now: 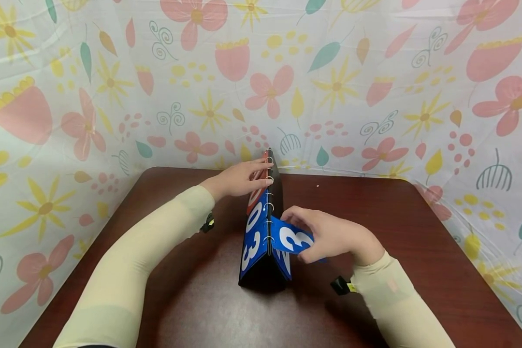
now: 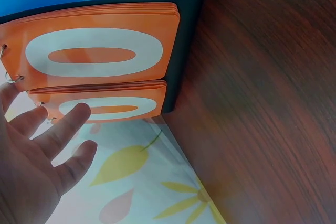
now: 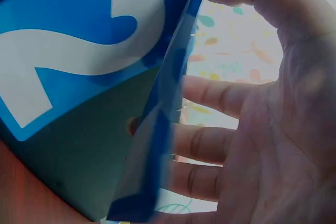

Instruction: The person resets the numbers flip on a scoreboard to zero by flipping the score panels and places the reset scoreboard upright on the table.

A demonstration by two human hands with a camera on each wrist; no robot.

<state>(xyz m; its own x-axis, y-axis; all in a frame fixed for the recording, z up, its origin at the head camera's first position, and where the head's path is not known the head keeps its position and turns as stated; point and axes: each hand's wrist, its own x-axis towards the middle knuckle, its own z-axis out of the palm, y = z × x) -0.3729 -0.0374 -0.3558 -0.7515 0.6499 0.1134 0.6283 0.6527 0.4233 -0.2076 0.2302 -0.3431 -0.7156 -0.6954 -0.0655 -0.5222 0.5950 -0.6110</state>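
Observation:
A tent-shaped flip scoreboard (image 1: pixel 264 281) stands lengthwise on the table, its number cards hung on rings along the top ridge. My left hand (image 1: pixel 231 181) touches the far part of the ridge, fingers extended over the rings. In the left wrist view, this hand (image 2: pixel 31 166) is beside orange cards (image 2: pixel 152 66) showing 0. With thumb and fingers, my right hand (image 1: pixel 337 237) pinches a blue card (image 1: pixel 282 236) marked 3, raised from the near right side. Beneath that raised card (image 3: pixel 149 156), the right wrist view shows a blue 2 card (image 3: pixel 79 51).
The brown wooden table (image 1: pixel 209 309) extends around the scoreboard. A white curtain (image 1: pixel 287 48) with flower prints hangs behind the table and along its sides. On the near left face, blue cards (image 1: pixel 254 237) show 0 and 3.

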